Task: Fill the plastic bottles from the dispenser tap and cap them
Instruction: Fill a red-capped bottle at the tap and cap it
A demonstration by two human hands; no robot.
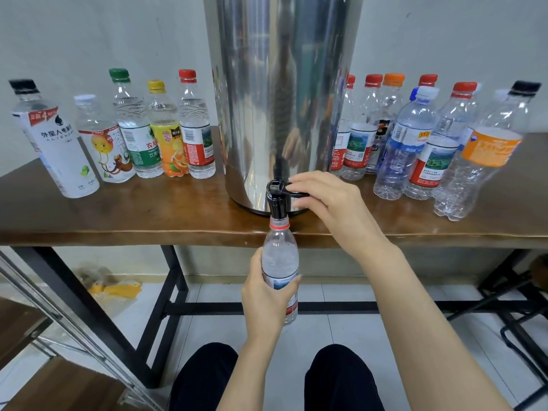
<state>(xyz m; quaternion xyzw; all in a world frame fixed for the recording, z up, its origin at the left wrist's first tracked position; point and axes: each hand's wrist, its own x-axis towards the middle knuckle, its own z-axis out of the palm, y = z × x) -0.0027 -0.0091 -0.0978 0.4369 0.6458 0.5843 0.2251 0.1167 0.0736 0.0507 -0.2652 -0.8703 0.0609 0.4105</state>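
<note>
On the front edge of a wooden table [118, 215], a steel dispenser [281, 99] stands flanked by capped bottles [166, 134] at 10 o'clock and 2 o'clock, while at its 6 o'clock a person's left hand [267, 304] grips an uncapped bottle [280, 256] held mouth-up beneath the black tap [277, 206] and the right hand [329, 200] pinches the tap lever [292, 192].

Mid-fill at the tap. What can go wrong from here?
1. Overflow: water looks high in the bottle; if the right hand is late on the tap lever, it likely spills.
2. Misalignment: the left hand alone holds the bottle in the air under the spout; a small drift could send water down its outside.
</note>
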